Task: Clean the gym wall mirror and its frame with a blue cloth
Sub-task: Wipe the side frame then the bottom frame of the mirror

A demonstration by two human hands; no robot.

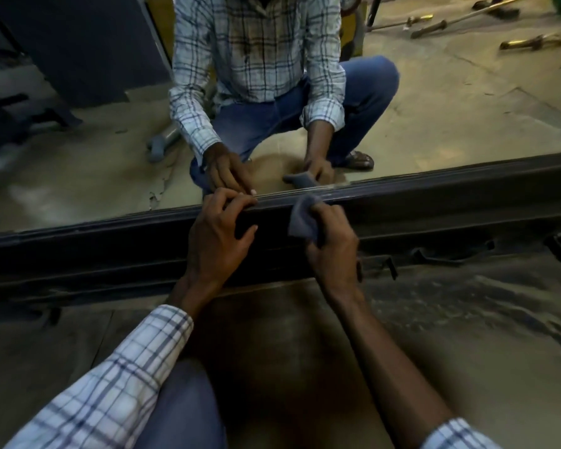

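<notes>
Frame-wiping step: right hand [332, 244] pinches the bunched blue cloth [302, 218] against the mirror's bottom frame [434, 205]; left hand [219, 231], fingers spread, braces at 9 o'clock. Next: slide cloth along the rail.

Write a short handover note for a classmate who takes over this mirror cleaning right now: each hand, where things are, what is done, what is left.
Left hand: bare, fingers resting on the top edge of the bottom frame, steadying.
Right hand: gripping the cloth, pressed on the frame's top edge where it meets the mirror.
Done: cannot tell from this view.
Left: the frame looks dusty either side of the hands; wipe along it, then check the glass.
</notes>
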